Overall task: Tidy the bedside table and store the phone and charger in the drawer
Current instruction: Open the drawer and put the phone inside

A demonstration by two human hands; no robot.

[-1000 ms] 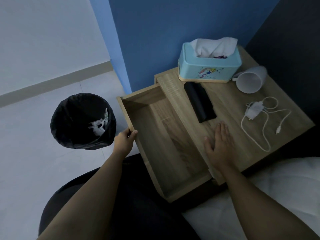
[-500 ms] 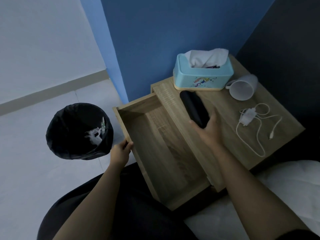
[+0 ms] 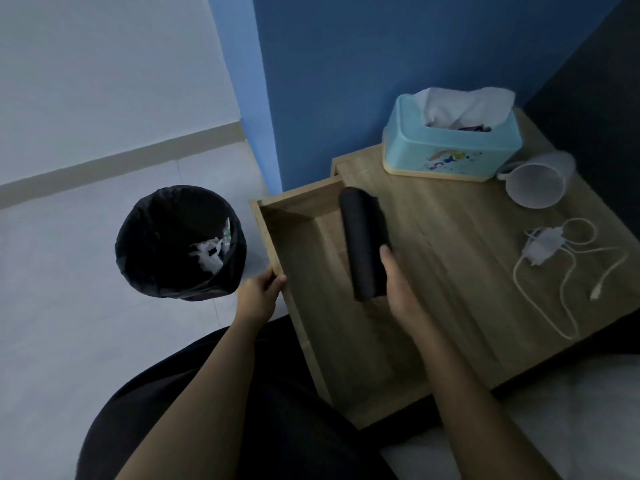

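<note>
The black phone (image 3: 363,237) is lifted off the tabletop and hangs over the right side of the open wooden drawer (image 3: 304,271), held at its near end by my right hand (image 3: 401,292). My left hand (image 3: 259,296) grips the drawer's left wall. The white charger (image 3: 543,245) with its looped cable lies on the right part of the bedside table (image 3: 450,237), apart from both hands. The inside of the drawer shows only bare wood.
A turquoise tissue box (image 3: 450,150) stands at the back of the table, with a white cup (image 3: 533,183) tipped on its side next to it. A black-lined bin (image 3: 180,242) with crumpled paper sits on the floor left of the drawer. White bedding (image 3: 571,410) lies at lower right.
My right hand went from lying flat on the tabletop to gripping the phone, then carried it left off the table to above the drawer. My left hand stayed on the drawer's wall.
</note>
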